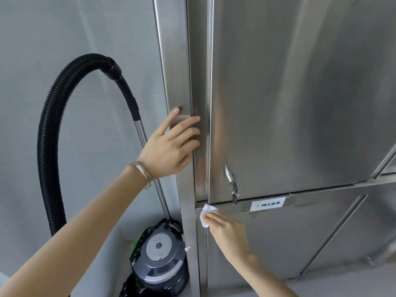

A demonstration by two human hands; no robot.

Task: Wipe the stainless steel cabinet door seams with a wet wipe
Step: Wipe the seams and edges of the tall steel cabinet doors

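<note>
the right hand (227,234) pinches a crumpled white wet wipe (207,213) in closed fingers, pressing it on the horizontal seam below the upper door (300,99), at the cabinet's left edge. the left hand (169,146) lies open and flat on the cabinet's left corner post (175,61), holding nothing. a key (234,197) hangs from the door lock, beside a white label (267,205). a vacuum cleaner (159,260) stands left of the cabinet.
</note>
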